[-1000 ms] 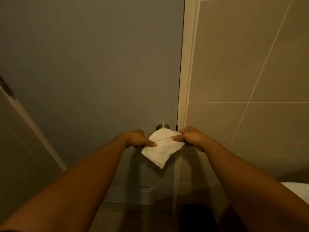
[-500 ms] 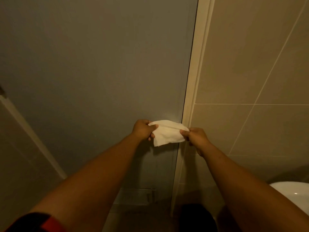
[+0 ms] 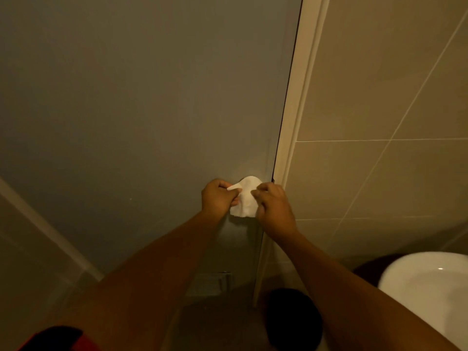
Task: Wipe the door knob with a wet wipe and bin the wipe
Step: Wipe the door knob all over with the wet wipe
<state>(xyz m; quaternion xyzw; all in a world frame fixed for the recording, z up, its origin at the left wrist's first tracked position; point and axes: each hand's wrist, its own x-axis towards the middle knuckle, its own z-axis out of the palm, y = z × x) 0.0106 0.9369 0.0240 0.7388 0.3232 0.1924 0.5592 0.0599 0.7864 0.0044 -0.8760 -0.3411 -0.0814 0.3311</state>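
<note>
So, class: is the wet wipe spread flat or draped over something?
Draped: the wet wipe bulges in a rounded dome against the door, pinched by left hand and right hand.

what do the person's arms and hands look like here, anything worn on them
Both forearms are bare up to the bottom edge of the picture, with no watch, bracelet or glove showing. The left hand and right hand show no rings as far as the dim light lets one tell. At the lower left corner a bit of dark and red fabric shows, perhaps a short sleeve or shirt.

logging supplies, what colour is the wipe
White; the wipe shows clearly in the head view, held between both hands.
</note>
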